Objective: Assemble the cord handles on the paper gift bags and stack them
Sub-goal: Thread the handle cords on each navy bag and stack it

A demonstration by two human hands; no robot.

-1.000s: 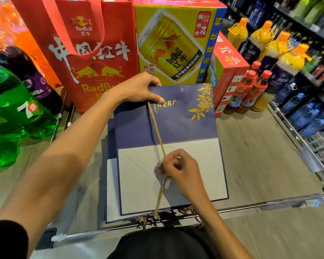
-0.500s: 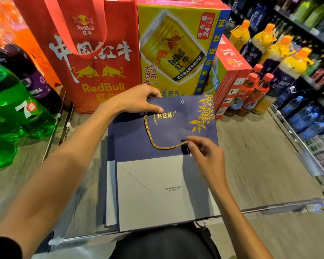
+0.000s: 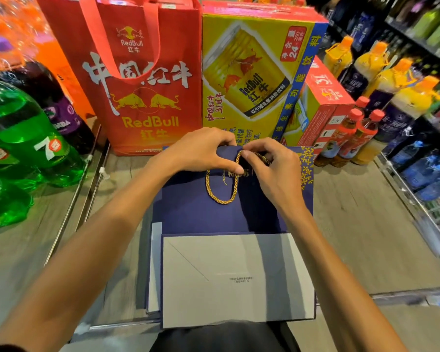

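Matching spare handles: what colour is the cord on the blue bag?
Gold, a twisted cord; the head view shows it.

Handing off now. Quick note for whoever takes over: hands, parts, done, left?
Left hand grips the top edge of the navy gift bag. Right hand pinches the gold cord at that edge.
Bag lies flat on more flat bags; cord loops down its face.
Done: cord looped at the bag; whether its ends are through is hidden.
Left: secure it, stack the bag.

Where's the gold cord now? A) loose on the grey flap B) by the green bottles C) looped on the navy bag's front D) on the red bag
C: the gold cord loops down the navy bag, right hand pinching it at the top edge the left hand grips.
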